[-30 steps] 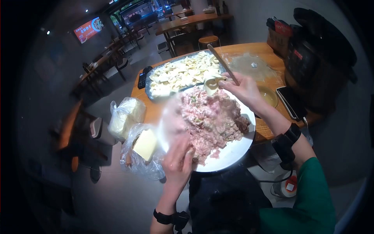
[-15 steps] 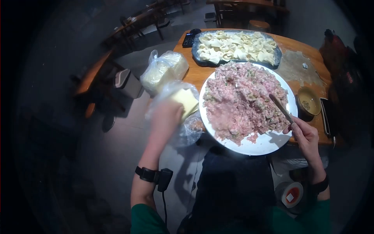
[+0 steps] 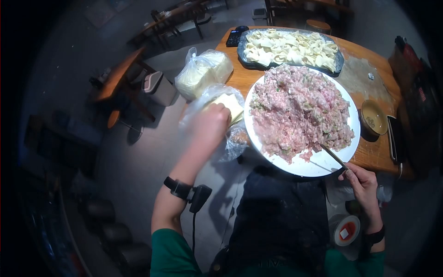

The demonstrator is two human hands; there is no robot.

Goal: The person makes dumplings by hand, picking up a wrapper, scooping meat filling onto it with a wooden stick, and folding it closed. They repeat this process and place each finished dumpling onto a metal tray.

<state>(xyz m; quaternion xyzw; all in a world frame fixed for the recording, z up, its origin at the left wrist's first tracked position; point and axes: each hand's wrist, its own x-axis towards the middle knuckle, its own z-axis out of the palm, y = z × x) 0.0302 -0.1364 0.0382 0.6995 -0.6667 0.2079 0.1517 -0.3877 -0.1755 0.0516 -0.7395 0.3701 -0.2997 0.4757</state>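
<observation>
A stack of pale yellow wonton wrappers (image 3: 232, 103) sits in an opened clear plastic bag at the table's left edge. My left hand (image 3: 213, 122), slightly blurred, has its fingers curled closed on the near side of the stack; the exact grip is partly hidden. In my right hand (image 3: 363, 179), a thin, narrow spatula (image 3: 335, 156) is held by its end, its tip at the near edge of the minced meat filling (image 3: 302, 111). That pink filling, flecked with green, is heaped on a big white round plate (image 3: 323, 168).
Behind the plate, a dark tray (image 3: 244, 61) holds many folded wontons (image 3: 290, 48). A tied bag (image 3: 203, 74) lies at the left, a phone-like black device (image 3: 236, 37) at the back. On the right are a small bowl (image 3: 374, 117) and a dark flat case (image 3: 396, 138). A lidded tub (image 3: 346, 231) stands below.
The spatula tip has moved from over the filling's right side down to its near edge. My left hand stays at the wrappers, now closer in on them. The view has shifted slightly.
</observation>
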